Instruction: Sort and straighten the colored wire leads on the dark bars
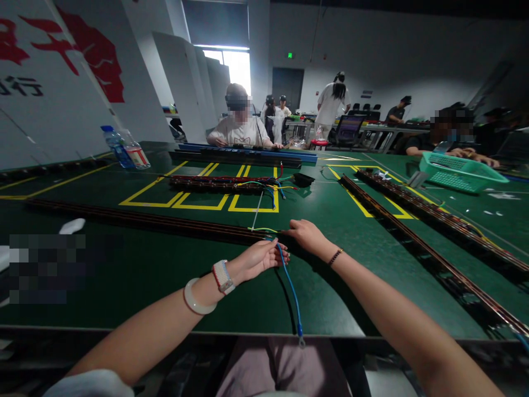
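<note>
A long dark rail with copper-coloured strips (144, 217) lies across the table, its right end at my hands. Out of that end comes a blue wire (294, 289) with a ring terminal that hangs over the table's front edge. My left hand (260, 260) is closed around the blue wire close to the rail, thumb on top and fingers curled below. A yellow-green wire (264, 229) runs from the rail's end towards my right hand (306, 237). The right fingers are pinched at the dark tip of that wire; the exact contact is partly hidden.
Beyond lies a wired rail bundle (223, 183) on the green table (165, 275). Two more rails (405, 231) slant along the right, near a green basket (463, 172). Bottles (119, 148) stand at the left. A person (243, 127) sits opposite behind blue rails (248, 153).
</note>
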### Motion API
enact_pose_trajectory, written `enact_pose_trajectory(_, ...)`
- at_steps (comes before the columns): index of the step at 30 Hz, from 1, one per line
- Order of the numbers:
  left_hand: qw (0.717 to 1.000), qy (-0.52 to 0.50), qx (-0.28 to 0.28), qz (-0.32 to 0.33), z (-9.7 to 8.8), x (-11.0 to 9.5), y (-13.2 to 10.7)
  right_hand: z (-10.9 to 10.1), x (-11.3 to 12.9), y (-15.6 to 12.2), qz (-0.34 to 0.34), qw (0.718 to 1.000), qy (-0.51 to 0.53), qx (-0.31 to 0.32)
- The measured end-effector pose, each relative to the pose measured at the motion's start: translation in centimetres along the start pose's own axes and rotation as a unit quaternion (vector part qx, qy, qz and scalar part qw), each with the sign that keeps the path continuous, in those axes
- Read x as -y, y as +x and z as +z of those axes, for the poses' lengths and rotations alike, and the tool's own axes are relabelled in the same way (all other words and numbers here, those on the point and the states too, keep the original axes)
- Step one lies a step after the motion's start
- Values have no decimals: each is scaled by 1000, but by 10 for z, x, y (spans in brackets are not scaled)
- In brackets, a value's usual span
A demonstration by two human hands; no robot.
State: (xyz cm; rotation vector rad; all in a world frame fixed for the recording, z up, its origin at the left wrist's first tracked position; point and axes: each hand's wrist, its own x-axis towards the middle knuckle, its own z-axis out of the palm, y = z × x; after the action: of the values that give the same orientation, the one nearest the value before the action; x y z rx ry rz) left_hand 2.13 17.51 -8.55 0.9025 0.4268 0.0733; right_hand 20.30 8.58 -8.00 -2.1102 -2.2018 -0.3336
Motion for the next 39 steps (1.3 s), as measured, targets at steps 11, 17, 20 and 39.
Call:
enact_pose_trajectory(11,991,133,-15,29,3,-2,-8,-11,-17,-22,44,976,135,-165)
enact_pose_trajectory(17,908,408,-69,62,4,-9,-9,-15,-10,-20,13,986,111,-124)
enact_pose_trajectory(20,828,545,-83,103,3,-13,-11,-13,-7,-20,20,989,106,-103)
enact_pose_trajectory(39,653,670,13,351,7,-13,-24,-7,45,-14,91,979,178,-31)
